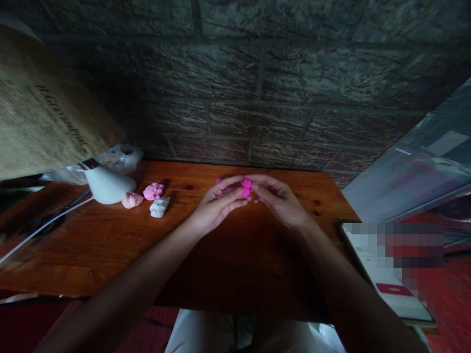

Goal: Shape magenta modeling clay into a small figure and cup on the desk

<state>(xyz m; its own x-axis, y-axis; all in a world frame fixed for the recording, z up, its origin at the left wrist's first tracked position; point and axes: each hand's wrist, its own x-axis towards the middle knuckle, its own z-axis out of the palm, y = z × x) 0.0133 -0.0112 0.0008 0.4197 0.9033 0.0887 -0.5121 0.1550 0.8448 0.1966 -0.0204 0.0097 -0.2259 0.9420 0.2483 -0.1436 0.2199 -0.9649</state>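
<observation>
Between my two hands, above the wooden table [253, 264], is a small piece of bright pink modelling clay [246, 188]. The thumb and fingers of my left hand [220, 203] pinch it from the left. My right hand [281, 201] has its curled fingertips on the clay's right side. A bit of the same pink shows behind the left fingers; whether it joins the held piece is hidden. Left of my hands lie three crumpled soft lumps: a pink lump [153, 191], a pale pink lump [132, 199] and a white lump [159, 207].
A lamp with a white base [106, 184] and a newsprint-patterned shade [47, 108] stands at left, its white cord [47, 227] crossing the table. Clear plastic [119, 158] lies behind it. A brick wall [235, 83] closes the back. At right is a tablet-like panel [371, 264], partly blurred.
</observation>
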